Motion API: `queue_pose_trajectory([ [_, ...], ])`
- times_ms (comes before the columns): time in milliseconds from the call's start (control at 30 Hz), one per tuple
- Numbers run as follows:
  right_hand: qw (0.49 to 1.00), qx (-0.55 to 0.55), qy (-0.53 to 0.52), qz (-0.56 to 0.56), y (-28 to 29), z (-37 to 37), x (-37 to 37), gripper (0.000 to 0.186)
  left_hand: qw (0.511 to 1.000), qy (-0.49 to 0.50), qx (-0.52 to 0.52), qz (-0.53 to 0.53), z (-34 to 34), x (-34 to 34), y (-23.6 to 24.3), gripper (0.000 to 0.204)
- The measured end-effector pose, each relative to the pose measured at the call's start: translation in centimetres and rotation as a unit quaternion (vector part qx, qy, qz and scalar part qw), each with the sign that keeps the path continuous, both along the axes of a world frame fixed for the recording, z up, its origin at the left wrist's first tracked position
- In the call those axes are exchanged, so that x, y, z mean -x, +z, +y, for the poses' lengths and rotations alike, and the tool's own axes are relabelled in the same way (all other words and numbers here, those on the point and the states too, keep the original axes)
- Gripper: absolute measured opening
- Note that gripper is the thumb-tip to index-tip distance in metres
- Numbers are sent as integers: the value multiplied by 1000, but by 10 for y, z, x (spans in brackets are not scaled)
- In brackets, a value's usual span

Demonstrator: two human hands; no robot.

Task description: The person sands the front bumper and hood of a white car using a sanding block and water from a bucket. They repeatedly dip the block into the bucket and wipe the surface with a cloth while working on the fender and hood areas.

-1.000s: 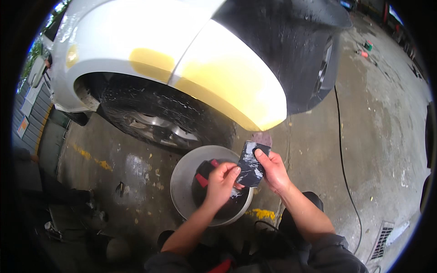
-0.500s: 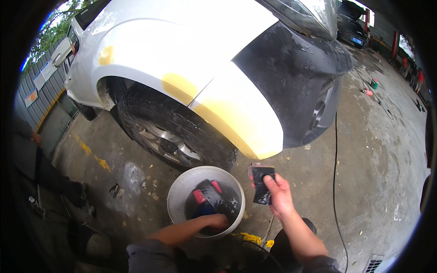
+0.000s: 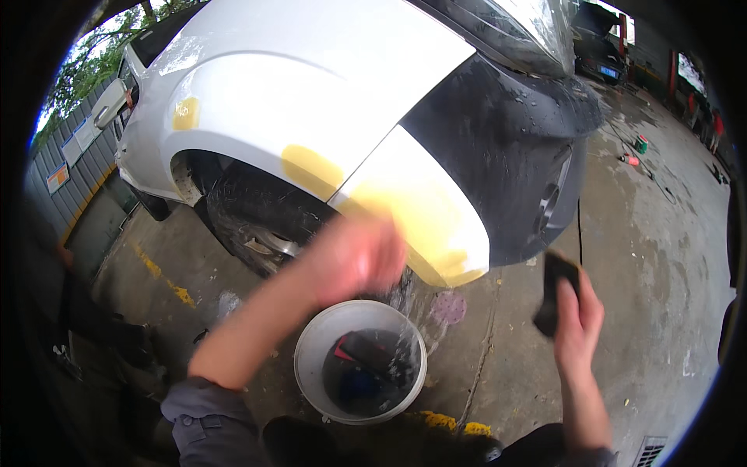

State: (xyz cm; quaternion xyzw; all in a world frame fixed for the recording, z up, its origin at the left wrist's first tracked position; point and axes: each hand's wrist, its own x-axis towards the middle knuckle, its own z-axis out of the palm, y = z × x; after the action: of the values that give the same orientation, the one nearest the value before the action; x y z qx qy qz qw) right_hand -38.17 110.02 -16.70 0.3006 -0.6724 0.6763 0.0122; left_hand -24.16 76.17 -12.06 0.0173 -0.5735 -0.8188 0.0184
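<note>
My left hand (image 3: 364, 258), blurred by motion, is raised above the bucket in front of the car's white front corner panel (image 3: 424, 202), which has yellow filler patches. Its fingers look curled closed; whatever they may hold is hidden. Out to the right, my right hand (image 3: 577, 331) grips a flat black sanding block (image 3: 558, 294), thumb on its face, away from the car. Below my left hand stands a round white bucket (image 3: 299, 359) of murky water. In it lie a black-and-red block (image 3: 366, 350) and something dark blue (image 3: 358, 384).
The front wheel (image 3: 257, 210) sits under the white fender, left of the bucket. A black bumper (image 3: 506, 148) adjoins the panel. On the concrete lie a pinkish perforated disc (image 3: 448, 308) and a black cable (image 3: 580, 222). Another person's dark-clothed leg (image 3: 105, 327) is at left.
My left hand has come up out of the bucket to in front of the panel. My right hand has swung right with the sanding block, uncovering the disc on the floor.
</note>
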Motion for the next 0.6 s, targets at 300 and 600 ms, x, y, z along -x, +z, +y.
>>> queue_pose_trajectory([
  [300, 823, -7, -93, 560, 41, -194, 37, 60, 892, 198, 392, -103, -25, -87, -33, 20],
  [600, 858, 65, -47, 508, 50, -225, 30, 61, 629, 139, 667, -374, 79, -194, -220, 27],
])
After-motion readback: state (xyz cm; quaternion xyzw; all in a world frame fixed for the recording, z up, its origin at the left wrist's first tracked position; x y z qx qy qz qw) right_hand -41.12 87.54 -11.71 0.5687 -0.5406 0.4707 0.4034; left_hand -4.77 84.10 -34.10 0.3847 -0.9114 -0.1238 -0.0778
